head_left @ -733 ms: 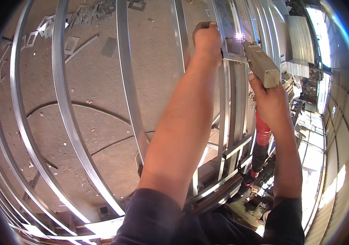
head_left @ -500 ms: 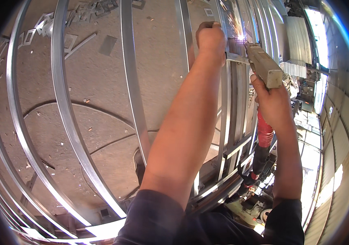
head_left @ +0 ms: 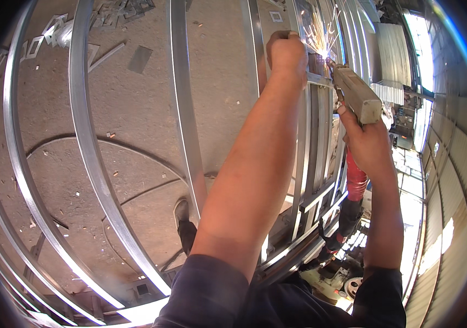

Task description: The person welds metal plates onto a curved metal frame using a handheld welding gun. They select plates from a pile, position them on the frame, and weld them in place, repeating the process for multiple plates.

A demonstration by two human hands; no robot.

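Note:
My right hand (head_left: 369,143) is wrapped around a boxy beige welding gun (head_left: 357,94), its tip pointing away from me. Bright sparks (head_left: 321,39) spray from the tip where it meets the metalwork. Just left of it, my left hand (head_left: 288,54) is closed on a long metal tube (head_left: 303,128); its fingertips are largely hidden. A short metal crosspiece (head_left: 319,80) lies between my left hand and the gun. From below the gun hangs a thick red-sleeved cable (head_left: 357,177), darker farther down.
Several long shiny metal bars (head_left: 83,109) run across the left side above a dirt-coloured floor (head_left: 135,115). Cut metal frames (head_left: 58,30) and a dark hose (head_left: 135,151) lie below. Stacked pale sheets (head_left: 394,54) stand at the far right, near a corrugated wall (head_left: 446,180).
The view has shifted slightly. Both hands keep their grips, and the sparks now fan out wider around the gun's tip. A shoe beside my left forearm shows more.

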